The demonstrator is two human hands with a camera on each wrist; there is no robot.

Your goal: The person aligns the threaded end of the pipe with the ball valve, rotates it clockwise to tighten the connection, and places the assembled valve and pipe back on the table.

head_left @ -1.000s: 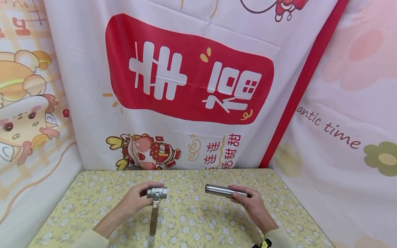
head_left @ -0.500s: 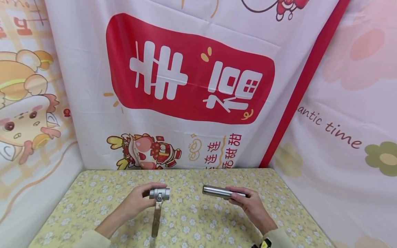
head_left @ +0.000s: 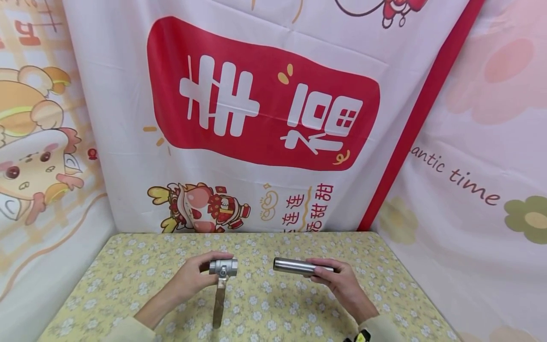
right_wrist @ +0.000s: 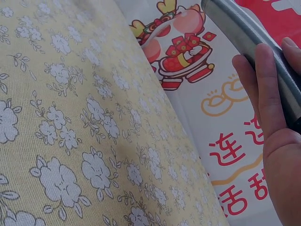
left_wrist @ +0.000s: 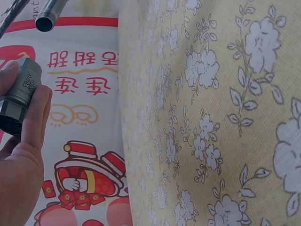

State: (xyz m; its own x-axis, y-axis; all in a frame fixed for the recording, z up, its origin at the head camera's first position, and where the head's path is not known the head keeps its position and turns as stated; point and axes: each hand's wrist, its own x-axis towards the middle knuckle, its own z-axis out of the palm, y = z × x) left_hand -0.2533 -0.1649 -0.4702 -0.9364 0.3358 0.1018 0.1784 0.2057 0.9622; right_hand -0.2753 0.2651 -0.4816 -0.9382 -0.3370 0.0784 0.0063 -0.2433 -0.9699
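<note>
In the head view my left hand (head_left: 193,276) grips a silver ball valve (head_left: 223,267) by its metal body, with the brownish lever handle (head_left: 219,304) pointing down toward me. Facing it from the right, a steel pipe (head_left: 295,266) lies nearly level in my right hand (head_left: 339,280), pinched between thumb and fingers near its right end. A gap separates the pipe's open end from the valve. The left wrist view shows the valve body (left_wrist: 27,82) between thumb and fingers, and the pipe's threaded end (left_wrist: 45,22) beyond. In the right wrist view, fingers wrap the pipe (right_wrist: 249,42).
Both hands are over a table with a yellow floral cloth (head_left: 256,304). Behind it hangs a white cloth with a red printed panel (head_left: 265,104). Printed curtains close in the left side (head_left: 51,228) and the right side (head_left: 453,247).
My right hand has brought the pipe leftward, and my left hand has shifted the valve slightly right, so the gap between them is smaller. Both grips are the same.
</note>
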